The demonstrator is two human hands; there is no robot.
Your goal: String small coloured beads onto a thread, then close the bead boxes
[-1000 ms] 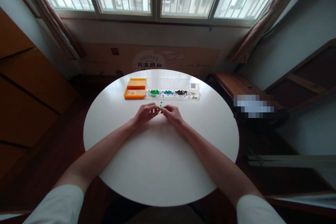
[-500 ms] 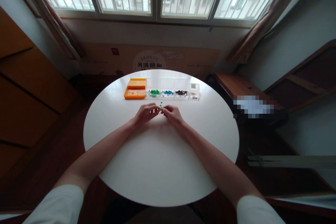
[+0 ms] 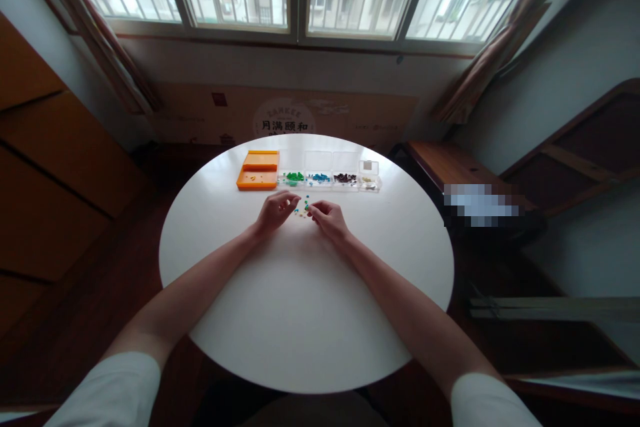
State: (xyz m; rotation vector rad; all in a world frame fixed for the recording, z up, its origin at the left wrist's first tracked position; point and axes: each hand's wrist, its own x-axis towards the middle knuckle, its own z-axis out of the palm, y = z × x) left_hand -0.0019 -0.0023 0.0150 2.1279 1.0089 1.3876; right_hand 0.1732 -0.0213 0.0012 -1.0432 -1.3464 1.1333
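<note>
My right hand [image 3: 327,217] is closed in a pinch over the white table, with a small green piece [image 3: 307,207] at its fingertips. To its left, my left hand [image 3: 276,211] is slightly raised, its fingers curved and a little apart; I see nothing in them. Between and just beyond the hands lie several tiny loose pieces, among them a blue one [image 3: 307,197] and pale ones [image 3: 301,215]. They are too small to tell their exact kind.
Behind the hands stand an orange open case [image 3: 257,185] and clear lidded boxes holding green pieces [image 3: 294,177], blue pieces [image 3: 319,177], dark pieces [image 3: 345,178] and pale pieces [image 3: 367,180]. The round white table [image 3: 310,320] has a wooden bench [image 3: 450,160] to its right.
My left hand has drawn away from the right hand, to the left and slightly up. Loose pieces between the hands now show. The right hand stays nearly in place.
</note>
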